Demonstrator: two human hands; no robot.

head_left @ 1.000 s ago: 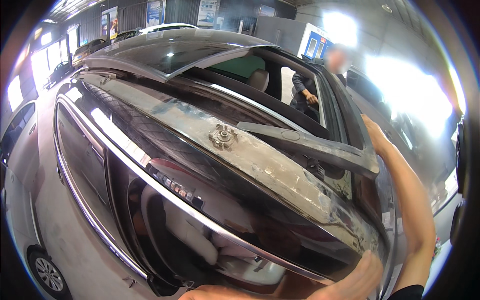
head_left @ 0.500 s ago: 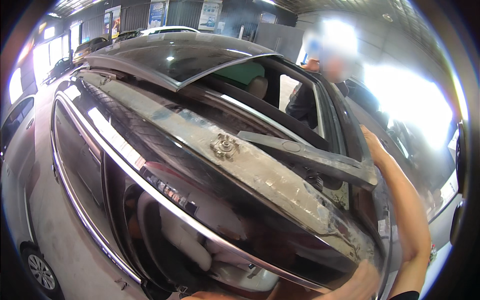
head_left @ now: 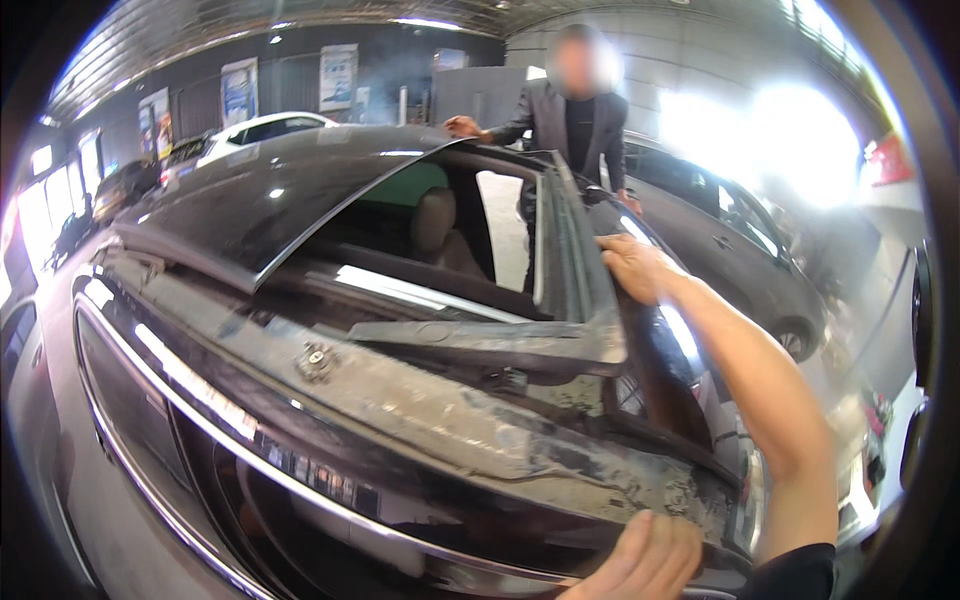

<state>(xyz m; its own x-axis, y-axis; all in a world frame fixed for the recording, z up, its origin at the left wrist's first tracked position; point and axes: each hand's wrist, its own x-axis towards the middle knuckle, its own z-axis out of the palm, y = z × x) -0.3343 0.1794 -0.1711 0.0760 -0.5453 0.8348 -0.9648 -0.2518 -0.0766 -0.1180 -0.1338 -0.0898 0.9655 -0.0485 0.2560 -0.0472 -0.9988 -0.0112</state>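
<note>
I stand at the side of a dark car whose roof panel is off, showing a bare, glue-smeared roof rail [head_left: 450,410] and an open sunroof frame [head_left: 560,250]. My right hand [head_left: 640,268] reaches across with its fingers curled over the frame's rear corner. At the bottom edge of the view, my left hand [head_left: 645,560] lies on the near roof edge, and only its knuckles and fingers show. A bolt fitting [head_left: 316,360] sits on the rail. A flat grey bracket [head_left: 480,338] runs across the opening.
A person in a grey jacket [head_left: 575,120] stands on the far side with one hand on the roof. A grey car [head_left: 740,250] is parked to the right and a white car [head_left: 270,128] behind. Beige seats [head_left: 435,225] show through the opening.
The view has lifted, so the person opposite and the opening show more fully. My right hand has slid further along the frame and my left hand has come up into view.
</note>
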